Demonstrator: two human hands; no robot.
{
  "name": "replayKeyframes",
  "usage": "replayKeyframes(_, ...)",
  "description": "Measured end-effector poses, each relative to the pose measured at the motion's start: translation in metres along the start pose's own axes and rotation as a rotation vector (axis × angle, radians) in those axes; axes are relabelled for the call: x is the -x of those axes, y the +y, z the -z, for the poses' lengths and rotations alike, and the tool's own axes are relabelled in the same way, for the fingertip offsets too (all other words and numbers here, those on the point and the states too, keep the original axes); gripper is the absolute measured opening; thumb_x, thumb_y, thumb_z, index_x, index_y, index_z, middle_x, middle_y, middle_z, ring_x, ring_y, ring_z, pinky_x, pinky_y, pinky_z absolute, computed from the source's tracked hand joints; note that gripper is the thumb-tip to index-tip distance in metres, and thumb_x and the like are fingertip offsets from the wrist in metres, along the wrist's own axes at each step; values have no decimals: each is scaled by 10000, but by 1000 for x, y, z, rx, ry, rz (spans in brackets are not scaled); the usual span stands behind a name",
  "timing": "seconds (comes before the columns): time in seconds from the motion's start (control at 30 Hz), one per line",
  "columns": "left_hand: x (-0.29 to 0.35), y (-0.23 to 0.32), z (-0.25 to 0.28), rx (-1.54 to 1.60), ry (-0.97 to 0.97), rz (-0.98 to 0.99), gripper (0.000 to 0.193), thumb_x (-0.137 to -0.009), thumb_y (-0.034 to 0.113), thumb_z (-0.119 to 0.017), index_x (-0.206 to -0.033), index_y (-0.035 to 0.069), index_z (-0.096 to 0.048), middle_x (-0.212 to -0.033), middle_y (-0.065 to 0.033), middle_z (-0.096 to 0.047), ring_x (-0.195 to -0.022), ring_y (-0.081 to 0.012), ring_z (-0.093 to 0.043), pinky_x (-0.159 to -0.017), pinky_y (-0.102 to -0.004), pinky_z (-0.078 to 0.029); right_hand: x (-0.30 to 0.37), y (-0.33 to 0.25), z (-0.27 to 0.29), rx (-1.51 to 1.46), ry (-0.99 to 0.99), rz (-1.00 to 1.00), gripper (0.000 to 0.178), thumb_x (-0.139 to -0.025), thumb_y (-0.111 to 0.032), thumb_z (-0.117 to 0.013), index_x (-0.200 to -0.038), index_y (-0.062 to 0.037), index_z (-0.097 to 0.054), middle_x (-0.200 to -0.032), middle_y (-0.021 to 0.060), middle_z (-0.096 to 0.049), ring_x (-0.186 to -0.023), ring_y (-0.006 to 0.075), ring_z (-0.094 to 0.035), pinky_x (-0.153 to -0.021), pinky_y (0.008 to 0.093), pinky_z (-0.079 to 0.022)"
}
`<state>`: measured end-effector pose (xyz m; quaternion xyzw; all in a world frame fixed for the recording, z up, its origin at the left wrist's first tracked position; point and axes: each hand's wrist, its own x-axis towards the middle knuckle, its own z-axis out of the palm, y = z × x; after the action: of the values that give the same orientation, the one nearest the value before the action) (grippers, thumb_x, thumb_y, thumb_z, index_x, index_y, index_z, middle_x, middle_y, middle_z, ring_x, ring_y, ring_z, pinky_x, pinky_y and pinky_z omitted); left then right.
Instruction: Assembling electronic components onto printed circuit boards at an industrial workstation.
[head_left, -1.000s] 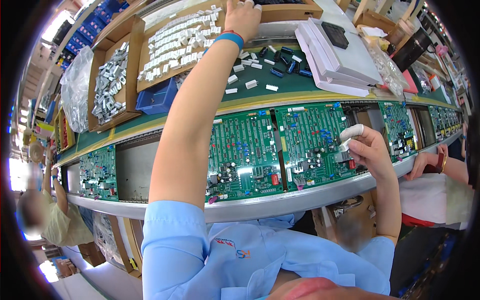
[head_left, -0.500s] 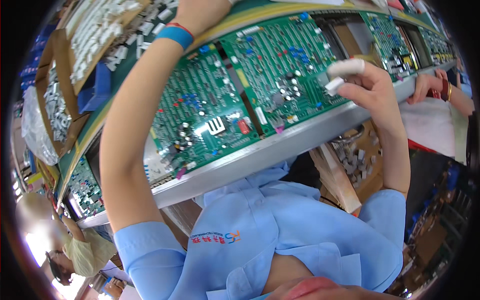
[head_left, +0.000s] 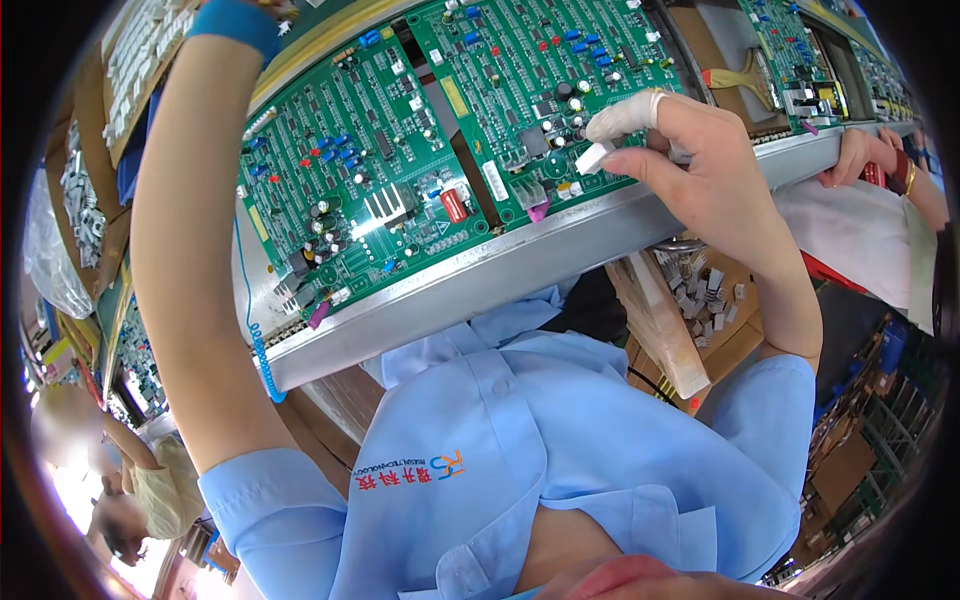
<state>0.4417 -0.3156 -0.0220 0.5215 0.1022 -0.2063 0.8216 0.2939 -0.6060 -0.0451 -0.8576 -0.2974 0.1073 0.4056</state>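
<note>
Watching the head view, I found my left forearm (head_left: pixel 190 220) blocking part of the rows of white parts (head_left: pixel 140 55). Its hand lay past the upper edge, grip untellable. My right hand (head_left: pixel 605 160) pinched a white component (head_left: pixel 594 158) over the right circuit board (head_left: pixel 530 80); contact was unclear. Since the earlier frame, that component had come nearer the purple part (head_left: pixel 540 212). Beyond the boards ran the yellow-edged surface (head_left: pixel 325 50); a co-worker's hand (head_left: pixel 855 155) rested by the metal rail (head_left: pixel 430 290).

Pale blue buttoned shirt (head_left: pixel 600 410), right here!
Short sleeves (head_left: pixel 275 512), red-orange-blue chest embroidery (head_left: pixel 446 464), bright blue wristband (head_left: pixel 236 26), and look, white finger covers (head_left: pixel 628 114)!
</note>
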Motion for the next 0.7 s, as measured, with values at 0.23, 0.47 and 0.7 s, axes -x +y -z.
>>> replayKeyframes(0.23,47,-16,8,120,58,-133,203,-902,138,-486,-910,-64,-502,-748,-144,-574,-567,-162,-556,-353,-141,-410,2,5,-2,116,1,65,143,-760,-97,-689,-892,-44,-667,-820,117,-659,-704,289,-623,-611,350,-475)
replayKeyframes(0.47,91,-46,-7,-24,-44,-140,240,-956,137,-469,-1071,-64,-529,-822,-133,-600,-567,-132,-545,-327,-154,-351,5,10,0,210,-56,49,172,-778,-25,-672,-950,-25,-672,-869,85,-665,-699,158,-594,-625,272,-453)
replayKeyframes(0.7,119,-63,-30,-339,20,-78,264,-957,149,-499,-1143,-35,-540,-823,-103,-613,-531,-93,-501,-356,-170,-344,8,15,-6,327,31,254,145,-753,-129,-679,-888,-76,-666,-792,82,-628,-718,281,-618,-619,356,-471)
